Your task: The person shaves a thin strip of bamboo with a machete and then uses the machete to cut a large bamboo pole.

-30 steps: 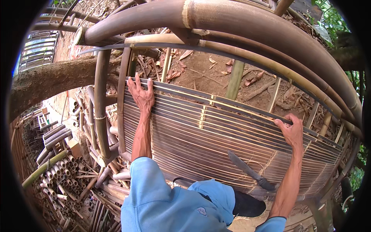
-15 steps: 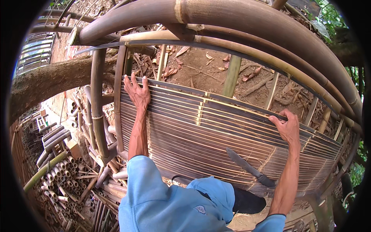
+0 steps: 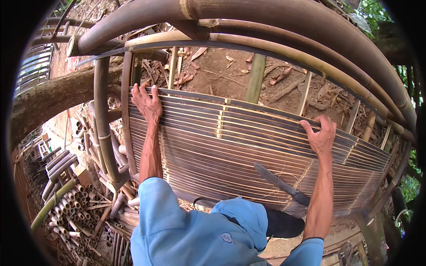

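Note:
A bench-like frame of dark bamboo slats (image 3: 195, 137) with pale gaps between them spreads in front of me. My left hand (image 3: 147, 105) rests on the far slats at the left end, its fingers spread and their tips at the far edge. Toward the right, my right hand (image 3: 321, 133) bends its fingers over the farthest bamboo slat (image 3: 262, 109), with the thumb on the near side; the fingertips are partly hidden. Between my right forearm and my body, a machete (image 3: 279, 182) with a dark blade and handle lies on the slats.
Thick bamboo poles (image 3: 275, 17) curve along the far side. Beyond the farthest slat, crosspieces (image 3: 256, 80) span soil with dry leaves. At left stand a bamboo post (image 3: 103, 119) and a tree trunk (image 3: 62, 91), with cut bamboo tubes (image 3: 73, 206) piled below.
The whole scene has shifted a little left and up in the picture. Both hands keep about the same places on the slats, and the machete has not moved on them.

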Tool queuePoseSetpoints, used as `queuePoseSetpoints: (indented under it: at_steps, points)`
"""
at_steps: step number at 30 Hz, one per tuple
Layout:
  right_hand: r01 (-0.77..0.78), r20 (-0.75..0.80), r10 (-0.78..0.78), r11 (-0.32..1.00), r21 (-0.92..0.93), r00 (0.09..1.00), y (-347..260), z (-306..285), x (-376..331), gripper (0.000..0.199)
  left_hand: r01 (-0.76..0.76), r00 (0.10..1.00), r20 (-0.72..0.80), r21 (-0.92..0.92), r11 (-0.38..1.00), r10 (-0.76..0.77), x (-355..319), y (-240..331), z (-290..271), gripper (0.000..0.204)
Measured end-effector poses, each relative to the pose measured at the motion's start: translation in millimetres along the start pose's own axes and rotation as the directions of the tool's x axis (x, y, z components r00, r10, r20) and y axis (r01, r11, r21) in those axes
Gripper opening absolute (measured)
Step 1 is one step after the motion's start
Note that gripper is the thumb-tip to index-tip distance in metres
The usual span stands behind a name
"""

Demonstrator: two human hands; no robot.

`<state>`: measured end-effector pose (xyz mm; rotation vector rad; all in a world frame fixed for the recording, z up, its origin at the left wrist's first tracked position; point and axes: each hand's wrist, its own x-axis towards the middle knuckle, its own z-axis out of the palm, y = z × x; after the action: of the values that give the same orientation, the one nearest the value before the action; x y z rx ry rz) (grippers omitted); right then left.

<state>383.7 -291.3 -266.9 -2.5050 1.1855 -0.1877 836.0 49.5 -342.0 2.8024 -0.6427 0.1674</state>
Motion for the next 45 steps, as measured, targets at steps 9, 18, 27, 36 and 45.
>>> queuePoseSetpoints:
  at_steps: [9, 18, 27, 36, 45]
  points:
    - [0.035, -0.127, -0.035, 0.999, -0.006, 0.991, 2.1, 12.3, -0.9, 0.056, -0.040, 0.998, -0.053, 0.014, 0.999, 0.041, 0.0, -3.6, 1.3, 0.047]
    - [-0.010, -0.121, 0.003, 0.998, -0.059, 0.993, 1.1, 12.4, 6.9, 0.056, 0.007, 1.000, -0.003, 0.047, 0.999, -0.007, -0.4, 3.4, -2.3, 0.046]
    - [0.007, -0.153, -0.014, 0.999, -0.050, 0.988, -2.5, 14.7, 5.7, 0.054, 0.015, 1.000, 0.020, 0.038, 0.999, -0.016, 1.2, 2.2, -1.9, 0.051]
    - [-0.008, -0.102, 0.004, 0.999, -0.041, 0.995, -2.7, 16.8, 7.9, 0.059, -0.024, 0.999, -0.030, 0.049, 0.999, 0.025, -3.9, -0.8, -4.1, 0.043]
    - [-0.013, -0.281, 0.006, 1.000, -0.022, 0.960, -1.1, 22.7, 9.3, 0.062, 0.076, 0.984, -0.153, -0.074, 0.994, -0.087, -4.2, 3.5, -20.0, 0.029]
